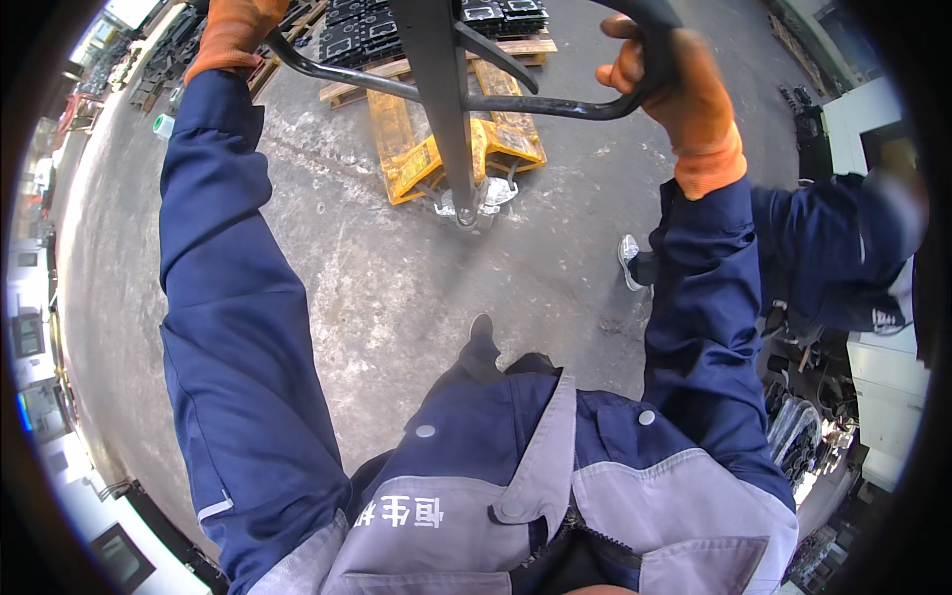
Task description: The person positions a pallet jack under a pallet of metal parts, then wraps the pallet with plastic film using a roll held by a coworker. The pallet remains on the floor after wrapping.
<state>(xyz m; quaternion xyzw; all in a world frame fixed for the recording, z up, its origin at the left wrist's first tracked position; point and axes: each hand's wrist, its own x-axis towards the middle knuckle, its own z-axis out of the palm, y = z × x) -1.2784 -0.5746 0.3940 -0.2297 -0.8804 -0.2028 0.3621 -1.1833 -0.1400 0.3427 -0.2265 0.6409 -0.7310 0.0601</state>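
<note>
Both my arms reach forward to the black handle [548,106] of a yellow pallet jack [412,169]. My left hand [234,32], in an orange glove, is closed round the left side of the handle's loop; the top edge of the picture cuts it off. On the right side of the loop, my right hand [694,104] wears an orange glove too, its fingers curled round the bar with bare fingertips showing. From the handle, a dark shaft [436,89] runs down to the jack's base. The jack's forks lie under a wooden pallet [531,48] stacked with black metal parts [362,30].
Close by my right arm stands a person in dark blue workwear [828,238], one shoe [630,260] near my path. White machine cabinets [883,416] line the right side. More metal parts [178,50] lie at the far left, near a green-and-white roll-shaped object [163,126] on the concrete floor.
</note>
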